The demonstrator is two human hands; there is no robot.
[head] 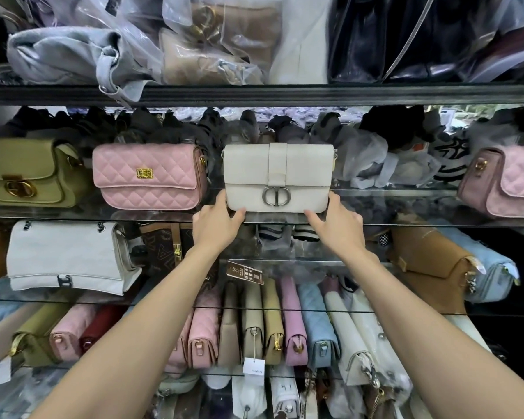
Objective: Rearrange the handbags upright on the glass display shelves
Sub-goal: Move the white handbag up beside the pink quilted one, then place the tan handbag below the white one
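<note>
A white flap handbag with a silver round clasp stands upright in the middle of a glass shelf. My left hand holds its lower left corner, fingers wrapped round the side and thumb under the base. At the lower right corner my right hand grips the bag the same way. To its left stand a pink quilted bag and an olive green bag, both upright. Another pink quilted bag stands at the far right, turned at an angle.
Wrapped bags in plastic fill the top shelf. Crumpled dust bags lie behind the row. Below are a white quilted bag, a tan bag and a light blue one. Several slim bags stand side by side on the lower shelf.
</note>
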